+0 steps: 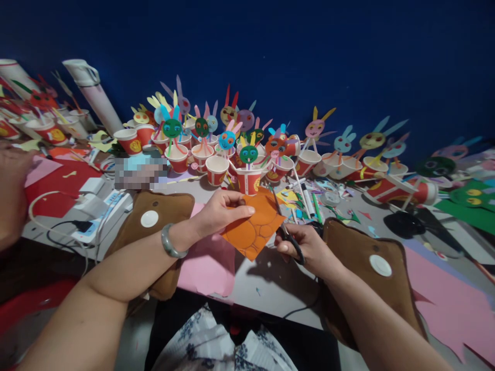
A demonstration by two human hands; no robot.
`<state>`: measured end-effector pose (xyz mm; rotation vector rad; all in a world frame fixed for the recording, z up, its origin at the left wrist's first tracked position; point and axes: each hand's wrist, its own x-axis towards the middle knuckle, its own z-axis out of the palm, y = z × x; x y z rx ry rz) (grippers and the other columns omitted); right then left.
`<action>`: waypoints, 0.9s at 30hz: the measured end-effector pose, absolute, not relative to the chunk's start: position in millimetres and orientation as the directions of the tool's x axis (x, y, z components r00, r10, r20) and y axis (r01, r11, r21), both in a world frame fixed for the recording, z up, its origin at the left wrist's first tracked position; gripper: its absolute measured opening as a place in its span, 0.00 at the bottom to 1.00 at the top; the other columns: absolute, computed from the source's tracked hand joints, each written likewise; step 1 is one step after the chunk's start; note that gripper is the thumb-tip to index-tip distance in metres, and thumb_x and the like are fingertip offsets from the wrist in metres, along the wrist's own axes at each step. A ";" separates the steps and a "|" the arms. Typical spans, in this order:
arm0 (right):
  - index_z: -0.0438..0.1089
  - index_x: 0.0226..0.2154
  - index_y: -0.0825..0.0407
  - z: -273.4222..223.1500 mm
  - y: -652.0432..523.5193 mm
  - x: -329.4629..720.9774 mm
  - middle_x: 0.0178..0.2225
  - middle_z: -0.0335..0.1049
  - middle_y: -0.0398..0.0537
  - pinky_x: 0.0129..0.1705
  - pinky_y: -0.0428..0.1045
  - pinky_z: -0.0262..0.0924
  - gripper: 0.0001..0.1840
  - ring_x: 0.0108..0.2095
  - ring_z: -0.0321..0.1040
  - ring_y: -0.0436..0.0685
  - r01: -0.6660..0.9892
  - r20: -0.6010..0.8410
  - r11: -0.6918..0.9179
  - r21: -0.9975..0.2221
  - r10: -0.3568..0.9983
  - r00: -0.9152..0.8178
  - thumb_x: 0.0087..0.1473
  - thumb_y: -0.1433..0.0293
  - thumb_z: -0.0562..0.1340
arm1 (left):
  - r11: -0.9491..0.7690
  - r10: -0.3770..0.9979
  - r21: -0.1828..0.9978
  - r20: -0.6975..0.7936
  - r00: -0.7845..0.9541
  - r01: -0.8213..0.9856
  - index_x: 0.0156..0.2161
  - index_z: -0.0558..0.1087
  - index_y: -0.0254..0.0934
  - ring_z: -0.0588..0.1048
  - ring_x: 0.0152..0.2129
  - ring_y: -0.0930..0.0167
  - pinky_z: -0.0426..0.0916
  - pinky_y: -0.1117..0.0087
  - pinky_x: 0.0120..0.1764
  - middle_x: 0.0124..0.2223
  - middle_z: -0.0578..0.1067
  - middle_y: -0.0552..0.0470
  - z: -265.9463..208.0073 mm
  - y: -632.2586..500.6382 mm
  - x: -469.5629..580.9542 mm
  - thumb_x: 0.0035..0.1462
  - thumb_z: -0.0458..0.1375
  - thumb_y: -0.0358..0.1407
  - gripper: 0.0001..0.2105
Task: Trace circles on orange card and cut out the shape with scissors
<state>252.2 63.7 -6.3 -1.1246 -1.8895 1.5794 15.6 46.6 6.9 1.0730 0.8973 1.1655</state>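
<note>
A sheet of orange paper (258, 229) with several circles drawn on it is pinched between the thumb and fingers of my left hand (228, 210). My right hand (305, 247) grips a pair of scissors (291, 243) with black handles, their blades pointing up and away at the paper's right edge. Whether the blades are apart is hard to make out. Under the orange sheet, pink paper (211, 270) lies on the table. Brown padded cushions with white discs lie under or beside my forearms, the left cushion (170, 206) and the right cushion (358, 257).
Paper cups (217, 170) with rabbit-faced cutouts stand in rows along the blue wall. Markers (308, 200) and paper scraps lie right of centre. A power strip (104, 214) with cables sits at left, near another person's arm (13, 196). More pink paper (456, 304) lies at right.
</note>
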 end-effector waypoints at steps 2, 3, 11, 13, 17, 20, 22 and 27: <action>0.66 0.20 0.52 -5.3 64.1 252.2 0.14 0.63 0.40 0.22 0.46 0.49 0.34 0.18 0.56 0.49 0.312 -0.167 0.028 -0.950 0.799 -0.578 0.38 0.38 0.71 | 0.055 0.983 0.968 -0.011 0.182 -0.243 0.27 0.75 0.32 0.73 0.23 0.75 0.69 0.74 0.28 0.26 0.75 0.54 5.5 47.4 14.7 0.43 0.70 0.38 0.12; 0.66 0.20 0.52 -4.8 64.4 252.3 0.14 0.63 0.41 0.22 0.46 0.49 0.34 0.18 0.56 0.49 0.316 -0.166 0.033 -0.948 0.796 -0.581 0.38 0.38 0.70 | 0.058 0.984 0.970 -0.016 0.179 -0.235 0.26 0.74 0.32 0.73 0.23 0.75 0.69 0.74 0.29 0.26 0.75 0.54 5.0 47.8 14.4 0.43 0.70 0.39 0.12; 0.67 0.20 0.52 -1.8 65.5 253.6 0.14 0.64 0.41 0.22 0.46 0.50 0.34 0.18 0.57 0.49 0.323 -0.153 0.063 -0.944 0.784 -0.601 0.39 0.39 0.70 | 0.034 0.987 0.988 -0.009 0.161 -0.153 0.25 0.71 0.32 0.71 0.22 0.76 0.66 0.74 0.28 0.24 0.72 0.55 4.8 50.0 12.4 0.44 0.69 0.41 0.15; 0.67 0.20 0.53 -2.6 65.7 254.0 0.14 0.64 0.41 0.22 0.46 0.51 0.34 0.18 0.57 0.49 0.326 -0.161 0.056 -0.944 0.784 -0.600 0.39 0.39 0.70 | 0.030 0.987 0.990 -0.008 0.161 -0.135 0.24 0.70 0.33 0.70 0.22 0.76 0.66 0.74 0.27 0.24 0.71 0.55 5.5 50.2 11.9 0.44 0.68 0.42 0.15; 0.67 0.20 0.53 -5.5 66.5 255.2 0.14 0.64 0.41 0.22 0.46 0.50 0.34 0.17 0.57 0.49 0.321 -0.175 0.033 -0.947 0.783 -0.597 0.38 0.39 0.71 | 0.014 0.988 0.995 0.002 0.153 -0.103 0.24 0.70 0.33 0.69 0.22 0.76 0.63 0.75 0.27 0.23 0.70 0.56 6.7 50.7 11.4 0.43 0.68 0.42 0.15; 0.68 0.20 0.53 -6.2 67.0 255.6 0.14 0.64 0.41 0.22 0.46 0.50 0.34 0.17 0.57 0.49 0.321 -0.169 0.041 -0.946 0.783 -0.599 0.39 0.39 0.70 | 0.009 0.987 0.995 0.007 0.162 -0.101 0.24 0.70 0.33 0.69 0.22 0.76 0.63 0.74 0.27 0.23 0.70 0.56 6.4 51.0 10.9 0.44 0.68 0.42 0.15; 0.67 0.20 0.52 -5.5 66.9 255.4 0.14 0.64 0.41 0.22 0.46 0.50 0.34 0.17 0.57 0.49 0.325 -0.171 0.043 -0.945 0.782 -0.600 0.39 0.38 0.70 | 0.006 0.986 0.995 0.011 0.168 -0.100 0.24 0.69 0.34 0.69 0.22 0.76 0.63 0.74 0.26 0.23 0.70 0.56 6.2 51.1 10.4 0.44 0.68 0.42 0.15; 0.67 0.20 0.52 -3.5 66.5 255.4 0.13 0.64 0.41 0.21 0.46 0.49 0.33 0.17 0.57 0.49 0.320 -0.183 0.028 -0.947 0.773 -0.608 0.39 0.39 0.71 | -0.011 0.987 0.997 0.024 0.161 -0.080 0.23 0.69 0.34 0.68 0.22 0.76 0.62 0.75 0.26 0.23 0.69 0.56 7.5 51.8 9.1 0.45 0.67 0.42 0.15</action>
